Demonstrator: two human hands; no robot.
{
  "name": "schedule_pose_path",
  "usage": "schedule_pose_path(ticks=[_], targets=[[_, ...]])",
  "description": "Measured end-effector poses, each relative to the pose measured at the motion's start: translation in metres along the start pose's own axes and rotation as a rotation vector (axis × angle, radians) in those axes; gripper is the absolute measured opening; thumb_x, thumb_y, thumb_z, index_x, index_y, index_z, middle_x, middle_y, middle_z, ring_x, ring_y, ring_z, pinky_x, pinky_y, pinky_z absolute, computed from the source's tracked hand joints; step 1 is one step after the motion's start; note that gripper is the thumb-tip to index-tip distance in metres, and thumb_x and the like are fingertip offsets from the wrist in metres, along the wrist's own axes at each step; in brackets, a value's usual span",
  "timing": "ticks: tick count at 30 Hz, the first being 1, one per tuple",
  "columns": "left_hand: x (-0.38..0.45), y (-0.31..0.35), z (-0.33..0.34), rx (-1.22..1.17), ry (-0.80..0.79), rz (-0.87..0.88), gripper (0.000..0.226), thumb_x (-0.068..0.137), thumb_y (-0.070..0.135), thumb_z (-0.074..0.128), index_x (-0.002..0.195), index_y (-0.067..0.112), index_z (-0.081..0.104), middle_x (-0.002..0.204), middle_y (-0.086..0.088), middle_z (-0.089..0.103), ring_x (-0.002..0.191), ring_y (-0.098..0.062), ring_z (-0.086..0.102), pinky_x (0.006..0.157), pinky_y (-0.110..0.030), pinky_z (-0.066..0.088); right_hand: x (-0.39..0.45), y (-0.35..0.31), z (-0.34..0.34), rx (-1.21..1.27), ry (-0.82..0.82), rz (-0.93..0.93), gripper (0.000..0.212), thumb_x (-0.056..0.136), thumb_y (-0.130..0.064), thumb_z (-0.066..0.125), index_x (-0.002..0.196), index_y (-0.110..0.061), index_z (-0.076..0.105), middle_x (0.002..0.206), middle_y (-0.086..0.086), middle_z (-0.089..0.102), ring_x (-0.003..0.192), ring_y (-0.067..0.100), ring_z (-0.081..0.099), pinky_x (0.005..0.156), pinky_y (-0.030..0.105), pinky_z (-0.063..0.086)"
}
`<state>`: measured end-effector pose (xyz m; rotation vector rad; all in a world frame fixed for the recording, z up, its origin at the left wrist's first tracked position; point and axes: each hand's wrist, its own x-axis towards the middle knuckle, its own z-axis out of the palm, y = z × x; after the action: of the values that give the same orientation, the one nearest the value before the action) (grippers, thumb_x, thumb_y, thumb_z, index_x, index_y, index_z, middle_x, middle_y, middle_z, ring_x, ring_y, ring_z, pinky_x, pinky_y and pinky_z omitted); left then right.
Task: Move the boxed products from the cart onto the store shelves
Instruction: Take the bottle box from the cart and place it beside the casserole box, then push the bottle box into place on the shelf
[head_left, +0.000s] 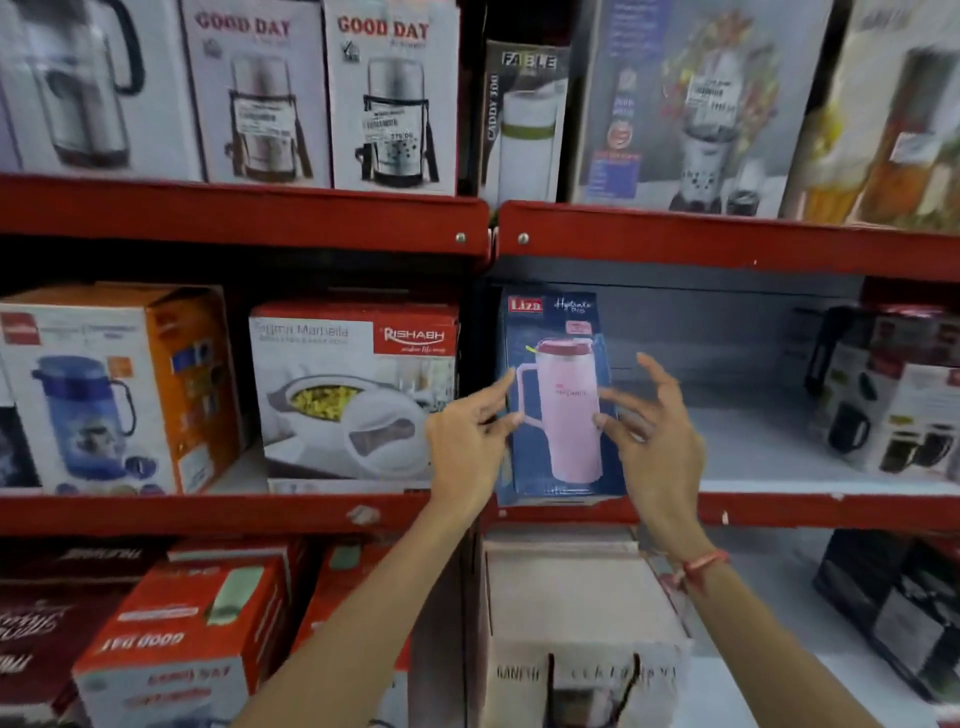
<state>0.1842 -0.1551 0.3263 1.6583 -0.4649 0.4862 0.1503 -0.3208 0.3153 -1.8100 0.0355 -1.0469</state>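
A tall blue "Liza" box (558, 332) picturing a pink mug stands upright at the left end of the middle red shelf (810, 512), its base at the front lip. My left hand (467, 441) is at the box's left edge, with the thumb and forefinger tips touching it and the fingers apart. My right hand (654, 436) hovers at the box's right edge with its fingers spread, the thumb just touching the front. Neither hand is closed around the box. The cart is out of view.
To the right of the blue box the shelf floor (753, 447) is bare up to a mug-set box (898, 410). A Rishabh casserole box (353, 395) stands just left. Flask and blender boxes fill the top shelf; red boxes and a beige box (571, 613) sit below.
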Motion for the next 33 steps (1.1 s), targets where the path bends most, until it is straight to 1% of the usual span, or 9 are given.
schedule_pose_path(ticks=[3,8,12,16,18,21,25,29,33], targets=[[0.005,-0.003,0.004,-0.027,-0.022,-0.008,0.052,0.078,-0.001,0.067,0.126,0.013,0.054,0.127,-0.01,0.06,0.116,-0.016,0.058,0.081,-0.01,0.052,0.002,0.003,0.0,-0.044,0.023,-0.051,0.06,0.08,-0.011,0.073,0.132,-0.025,0.047,0.113,-0.026,0.059,0.08,-0.003,0.066,0.063,-0.004,0.045],[0.011,0.0,0.002,-0.066,-0.076,-0.065,0.064,0.075,0.001,0.071,0.133,0.011,0.047,0.13,-0.012,0.058,0.115,-0.022,0.06,0.093,-0.039,0.053,0.002,0.011,-0.003,0.004,0.054,-0.006,0.053,0.079,-0.014,0.075,0.127,-0.026,0.056,0.129,-0.01,0.05,0.087,0.01,0.066,0.069,0.0,0.048],[0.019,-0.004,-0.001,-0.135,-0.117,-0.03,0.071,0.072,-0.009,0.069,0.135,0.013,0.044,0.136,-0.006,0.053,0.123,-0.015,0.052,0.098,-0.022,0.046,0.014,0.012,0.0,0.063,0.051,0.015,0.055,0.075,-0.007,0.076,0.126,-0.018,0.06,0.125,-0.011,0.047,0.089,0.011,0.065,0.067,-0.001,0.05],[0.023,-0.026,0.008,-0.095,-0.076,-0.019,0.073,0.072,-0.017,0.064,0.135,0.014,0.043,0.135,-0.002,0.053,0.117,-0.004,0.049,0.082,0.002,0.043,0.023,0.029,0.019,0.016,0.005,0.045,0.041,0.073,-0.002,0.077,0.105,-0.026,0.066,0.13,0.002,0.057,0.094,0.018,0.067,0.08,0.03,0.061],[0.023,-0.04,0.016,-0.087,-0.026,-0.021,0.071,0.073,-0.019,0.061,0.134,0.015,0.045,0.131,0.003,0.054,0.116,-0.005,0.051,0.084,-0.002,0.046,0.024,0.039,0.029,-0.035,0.012,0.077,0.041,0.074,-0.001,0.075,0.109,-0.021,0.067,0.128,0.004,0.059,0.092,0.017,0.068,0.084,0.038,0.06],[0.02,-0.063,0.027,-0.042,0.043,-0.03,0.067,0.076,-0.021,0.054,0.132,0.013,0.046,0.129,0.001,0.053,0.114,-0.012,0.054,0.083,-0.009,0.051,0.021,0.05,0.039,-0.161,0.063,0.036,0.042,0.076,-0.001,0.074,0.115,-0.012,0.067,0.123,0.005,0.063,0.089,0.014,0.069,0.087,0.025,0.055],[0.016,-0.086,0.035,0.039,0.069,-0.034,0.061,0.078,-0.019,0.054,0.129,0.014,0.049,0.128,-0.005,0.057,0.108,-0.025,0.063,0.087,-0.036,0.056,0.015,0.068,0.046,-0.192,0.084,0.012,0.042,0.076,-0.006,0.075,0.116,-0.01,0.066,0.115,0.01,0.07,0.096,0.022,0.071,0.084,0.026,0.054],[0.023,-0.09,0.036,0.127,0.033,-0.012,0.056,0.076,-0.009,0.065,0.126,0.013,0.053,0.127,-0.008,0.06,0.105,-0.021,0.065,0.086,-0.015,0.049,0.013,0.075,0.047,-0.162,0.079,0.098,0.045,0.076,-0.01,0.075,0.119,-0.011,0.06,0.118,0.011,0.068,0.102,0.025,0.068,0.082,0.03,0.056],[0.02,-0.083,0.013,0.267,0.014,0.139,0.039,0.082,0.01,0.065,0.12,0.012,0.059,0.116,-0.007,0.069,0.099,-0.015,0.068,0.089,-0.032,0.056,0.011,0.069,0.05,-0.174,0.049,0.129,0.049,0.081,-0.019,0.072,0.126,-0.014,0.053,0.13,0.009,0.059,0.117,0.027,0.057,0.091,0.035,0.052]])
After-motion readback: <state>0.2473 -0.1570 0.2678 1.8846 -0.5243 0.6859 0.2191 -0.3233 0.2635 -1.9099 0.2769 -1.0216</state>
